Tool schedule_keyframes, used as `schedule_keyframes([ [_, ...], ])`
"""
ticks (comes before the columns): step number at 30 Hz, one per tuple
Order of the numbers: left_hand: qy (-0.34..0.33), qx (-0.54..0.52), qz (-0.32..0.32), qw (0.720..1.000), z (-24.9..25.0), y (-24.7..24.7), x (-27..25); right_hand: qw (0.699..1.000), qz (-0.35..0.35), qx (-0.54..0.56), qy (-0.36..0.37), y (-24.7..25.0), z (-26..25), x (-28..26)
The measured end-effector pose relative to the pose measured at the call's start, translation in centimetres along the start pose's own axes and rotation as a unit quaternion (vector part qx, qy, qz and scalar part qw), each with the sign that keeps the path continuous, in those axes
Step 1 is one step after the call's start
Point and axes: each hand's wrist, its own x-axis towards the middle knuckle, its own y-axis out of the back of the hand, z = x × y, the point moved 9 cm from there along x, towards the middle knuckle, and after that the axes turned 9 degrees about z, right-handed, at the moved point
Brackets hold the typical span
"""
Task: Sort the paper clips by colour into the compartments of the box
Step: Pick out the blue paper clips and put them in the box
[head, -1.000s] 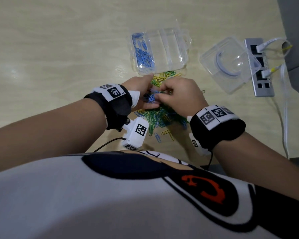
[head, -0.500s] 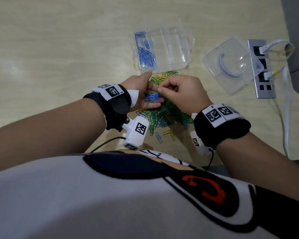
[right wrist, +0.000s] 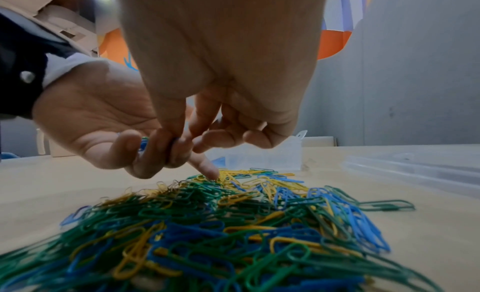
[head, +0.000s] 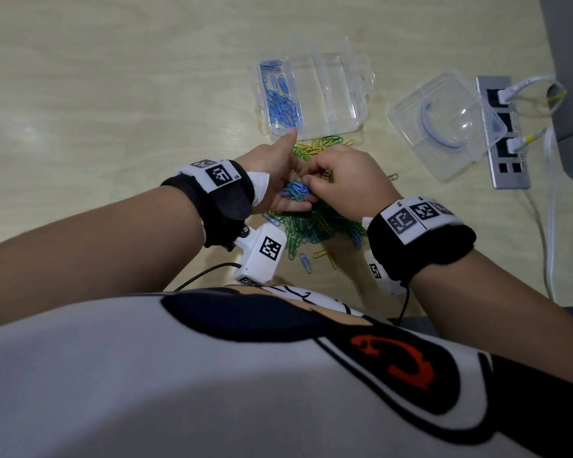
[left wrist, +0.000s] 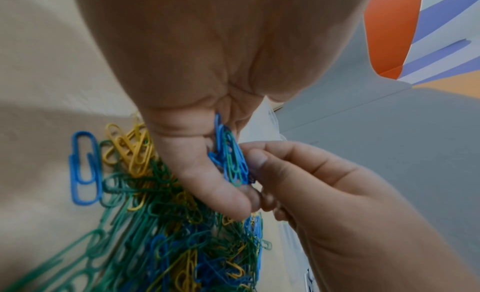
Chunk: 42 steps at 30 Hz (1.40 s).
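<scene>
At the frame's centre your left hand (head: 278,180) cups a bunch of blue clips (head: 295,190) in curled fingers, while your right hand (head: 348,180) pinches 1 of them.

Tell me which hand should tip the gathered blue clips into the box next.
Left, probably. The left hand already cups the bunch of blue paper clips, just below the clear plastic box's blue-filled compartment; the right hand only pinches at that bunch.

No words or brand names can be read. The wristbands (head: 417,219) and the white camera module (head: 262,256) at centre frame carry black-and-white square code markers; tiny characters beside them are too small to read.
</scene>
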Motion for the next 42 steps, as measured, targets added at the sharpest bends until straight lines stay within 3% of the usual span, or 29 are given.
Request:
schedule_keyframes([
  [7,-0.007,0.018,0.0,1.0,0.0,-0.3,-0.2,1.0,0.005,0.014,-0.02,0.5,0.1,0.0],
  [13,-0.007,0.018,-0.007,1.0,-0.2,0.1,-0.1,0.989,0.101,0.074,-0.082,2.6,1.3,-0.3],
  [20,-0.001,0.001,-0.003,1.0,-0.1,0.3,-0.1,0.989,0.123,0.017,-0.084,2.9,2.0,-0.4],
  [26,-0.024,-0.038,0.044,0.998,0.6,1.1,0.4,0.999,0.036,0.023,0.017,1.0,-1.1,-0.9],
  [34,-0.002,-0.02,0.024,1.0,0.0,1.2,1.2,0.999,-0.001,-0.052,0.015,0.0,-1.6,-1.0],
  [42,-0.001,-0.031,0.021,0.999,0.0,0.8,0.9,0.999,-0.019,-0.045,0.012,-0.4,-1.5,-1.1],
])
